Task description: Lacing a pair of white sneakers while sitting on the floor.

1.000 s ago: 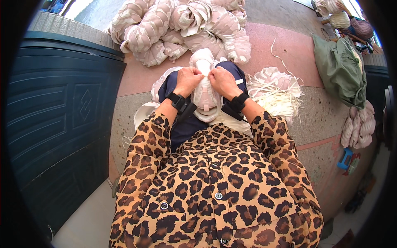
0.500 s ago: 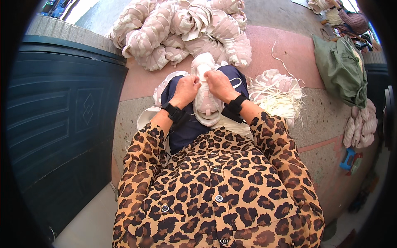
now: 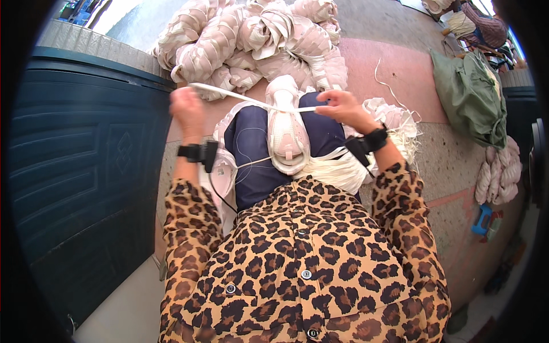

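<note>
A pale pink and white shoe upper (image 3: 284, 140) lies between my thighs, its toe end toward me. A white shoelace (image 3: 234, 96) is drawn out sideways across it, passing through its upper part. My left hand (image 3: 187, 111), blurred by motion, is raised on the far left, closed on one end of the lace. On the right, my right hand (image 3: 346, 110) pinches the other end between thumb and fingers. A bunch of loose cream laces (image 3: 337, 171) lies over my right thigh. More pink upper material (image 3: 224, 171) shows beside my left leg.
Bundles of nested pink uppers (image 3: 257, 43) are heaped ahead. A blue panelled door (image 3: 97, 143) stands close on the left. To the right are a green sack (image 3: 469, 94), another bundle of uppers (image 3: 500, 174) and a blue object (image 3: 482, 220). A person (image 3: 483, 26) sits far right.
Both hands were close together over the upper. They have moved apart, the left far out and the right outward, pulling the lace out to both sides.
</note>
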Motion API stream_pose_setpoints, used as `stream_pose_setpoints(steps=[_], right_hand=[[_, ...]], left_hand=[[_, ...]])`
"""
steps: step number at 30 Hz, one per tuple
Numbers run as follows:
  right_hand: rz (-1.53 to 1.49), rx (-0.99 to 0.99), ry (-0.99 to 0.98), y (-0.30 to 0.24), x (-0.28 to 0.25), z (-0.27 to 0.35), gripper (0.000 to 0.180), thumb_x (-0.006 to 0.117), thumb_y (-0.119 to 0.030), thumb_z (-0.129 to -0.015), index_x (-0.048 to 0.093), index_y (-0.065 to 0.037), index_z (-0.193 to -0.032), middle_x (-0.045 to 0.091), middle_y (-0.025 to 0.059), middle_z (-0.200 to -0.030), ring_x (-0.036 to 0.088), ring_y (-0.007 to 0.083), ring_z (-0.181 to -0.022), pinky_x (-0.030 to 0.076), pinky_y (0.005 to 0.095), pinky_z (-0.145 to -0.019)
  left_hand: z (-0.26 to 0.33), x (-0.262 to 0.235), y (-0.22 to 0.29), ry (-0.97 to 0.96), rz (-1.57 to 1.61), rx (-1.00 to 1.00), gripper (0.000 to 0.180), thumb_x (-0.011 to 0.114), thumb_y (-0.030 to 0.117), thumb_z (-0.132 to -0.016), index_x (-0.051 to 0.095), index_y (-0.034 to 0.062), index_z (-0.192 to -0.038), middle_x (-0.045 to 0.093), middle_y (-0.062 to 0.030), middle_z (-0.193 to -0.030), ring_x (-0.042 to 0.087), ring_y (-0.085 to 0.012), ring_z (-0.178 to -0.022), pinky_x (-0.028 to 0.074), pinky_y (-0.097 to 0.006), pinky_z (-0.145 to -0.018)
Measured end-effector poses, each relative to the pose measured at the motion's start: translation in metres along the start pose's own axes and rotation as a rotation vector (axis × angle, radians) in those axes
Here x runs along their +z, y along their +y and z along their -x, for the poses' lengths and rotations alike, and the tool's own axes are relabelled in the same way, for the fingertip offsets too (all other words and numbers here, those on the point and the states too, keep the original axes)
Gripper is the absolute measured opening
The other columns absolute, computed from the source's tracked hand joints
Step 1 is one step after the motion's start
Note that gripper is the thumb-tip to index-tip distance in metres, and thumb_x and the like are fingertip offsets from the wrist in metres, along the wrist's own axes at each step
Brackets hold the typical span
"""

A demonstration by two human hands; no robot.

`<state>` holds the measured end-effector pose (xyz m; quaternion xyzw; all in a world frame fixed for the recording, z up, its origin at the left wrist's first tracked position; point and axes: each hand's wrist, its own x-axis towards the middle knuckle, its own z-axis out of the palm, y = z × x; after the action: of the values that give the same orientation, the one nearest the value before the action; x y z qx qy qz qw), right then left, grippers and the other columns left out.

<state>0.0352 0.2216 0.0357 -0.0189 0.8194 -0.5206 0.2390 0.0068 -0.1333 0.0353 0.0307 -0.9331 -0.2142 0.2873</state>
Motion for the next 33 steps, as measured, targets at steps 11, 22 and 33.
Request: stream_pose_setpoints(steps=[11,22,33], right_hand=[[-1.42,-0.339,0.599,0.057,-0.249,0.172,0.008,0.05,-0.011,-0.088,0.05,-0.003,-0.087,0.033,-0.0037,-0.054,0.031,0.0066,-0.045,0.033,0.0202,-0.046],[-0.705,-0.279,0.698,0.017,-0.204,0.128,0.025,0.049,-0.013,-0.088,0.052,0.002,-0.109,0.059,0.0107,-0.103,0.058,0.0172,-0.094,0.045,0.0296,-0.089],[0.355,-0.234,0.11,0.03,0.065,-0.013,0.021,0.049,-0.016,-0.08,0.063,-0.001,-0.084,0.061,0.0194,-0.08,0.058,0.034,-0.079,0.045,0.0405,-0.072]], left_hand=[[0.061,-0.271,-0.318,0.536,1.03,-0.875,0.017,0.044,0.005,-0.08,0.044,0.002,-0.063,0.046,-0.006,-0.066,0.043,-0.0167,-0.054,0.035,-0.028,-0.045],[-0.015,-0.114,-0.065,-0.348,0.851,-0.726,0.026,0.055,0.013,-0.084,0.05,0.0033,-0.107,0.054,-0.0014,-0.07,0.038,-0.002,-0.044,0.029,-0.015,-0.035],[0.072,0.045,0.076,-0.978,0.584,-0.526,0.012,0.056,0.012,-0.08,0.062,0.0015,-0.08,0.059,-0.0019,-0.069,0.049,-0.0067,-0.051,0.041,-0.021,-0.048]])
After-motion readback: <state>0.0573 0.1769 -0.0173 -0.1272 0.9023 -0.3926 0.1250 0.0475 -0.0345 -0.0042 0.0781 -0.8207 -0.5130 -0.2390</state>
